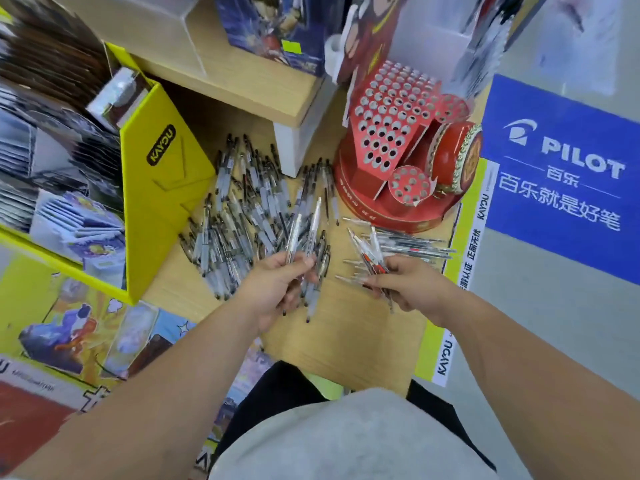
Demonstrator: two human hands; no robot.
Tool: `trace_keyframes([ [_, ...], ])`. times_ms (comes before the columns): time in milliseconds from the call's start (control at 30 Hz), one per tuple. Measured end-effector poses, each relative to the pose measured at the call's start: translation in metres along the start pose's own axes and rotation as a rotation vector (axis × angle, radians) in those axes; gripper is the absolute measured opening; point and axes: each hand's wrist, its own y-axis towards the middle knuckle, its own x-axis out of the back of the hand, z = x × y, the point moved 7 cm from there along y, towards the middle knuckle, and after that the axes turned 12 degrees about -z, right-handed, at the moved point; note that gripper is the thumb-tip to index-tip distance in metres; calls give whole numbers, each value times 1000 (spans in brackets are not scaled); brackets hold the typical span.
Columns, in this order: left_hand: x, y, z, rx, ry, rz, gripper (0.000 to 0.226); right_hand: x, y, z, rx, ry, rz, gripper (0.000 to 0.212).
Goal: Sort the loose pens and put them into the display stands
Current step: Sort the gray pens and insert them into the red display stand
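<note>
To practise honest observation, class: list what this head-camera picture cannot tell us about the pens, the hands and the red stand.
Head view:
Pen count in left hand: fingers cover the barrels.
Pen count in right hand: fingers and overlap hide them.
Labels on loose pens: too small, blurred.
Back of red display stand: faces away.

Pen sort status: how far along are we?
Early. Done: a small group of pens lies apart on the table, beside the red stand. In hand: the left hand grips a few clear pens; the right hand grips a red-marked bunch. Left: the big pile is unsorted, and every hole visible in the stand looks empty.
</note>
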Motion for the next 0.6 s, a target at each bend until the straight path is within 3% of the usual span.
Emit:
trace_keyframes([
  [133, -26, -8, 31, 4, 111, -89, 16, 21, 2, -24, 26, -111, 26, 16],
  [367, -52, -28, 73, -29, 180, -258, 16, 16, 0, -53, 303, -705, 155, 25],
  [467, -60, -43, 86, -58, 274, -309, 15, 5, 2, -54, 467, -920, 72, 30],
  [600, -72, -53, 108, -54, 362, -364, 16, 0, 8, -45, 561, -1031, -112, 5],
])
